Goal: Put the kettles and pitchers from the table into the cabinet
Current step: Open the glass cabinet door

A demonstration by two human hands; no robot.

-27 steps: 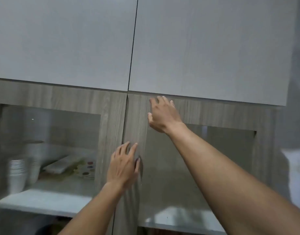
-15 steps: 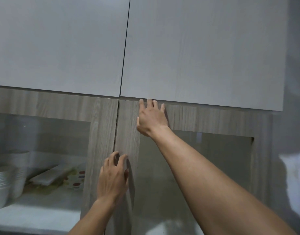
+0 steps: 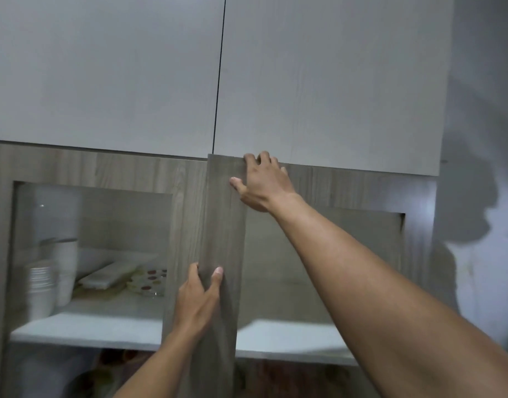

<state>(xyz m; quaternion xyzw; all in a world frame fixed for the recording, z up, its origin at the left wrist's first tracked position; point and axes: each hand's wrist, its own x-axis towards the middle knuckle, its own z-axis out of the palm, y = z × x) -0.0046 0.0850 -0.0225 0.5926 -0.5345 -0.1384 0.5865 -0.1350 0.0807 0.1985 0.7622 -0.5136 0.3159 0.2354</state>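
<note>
Right hand [image 3: 264,182] is curling its fingers over the top edge of the right cabinet door [image 3: 224,254], thumb spread on its face | left hand [image 3: 199,300] is gripping that door's left edge lower down | door is standing ajar | cups [image 3: 41,285] are sitting behind the left glass door [image 3: 92,242] | kettles and pitchers are lying out of view.

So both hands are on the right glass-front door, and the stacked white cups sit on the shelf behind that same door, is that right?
Not quite. In the head view the left hand and right hand are on the right door, but the stacked white cups sit behind the left door.
</note>
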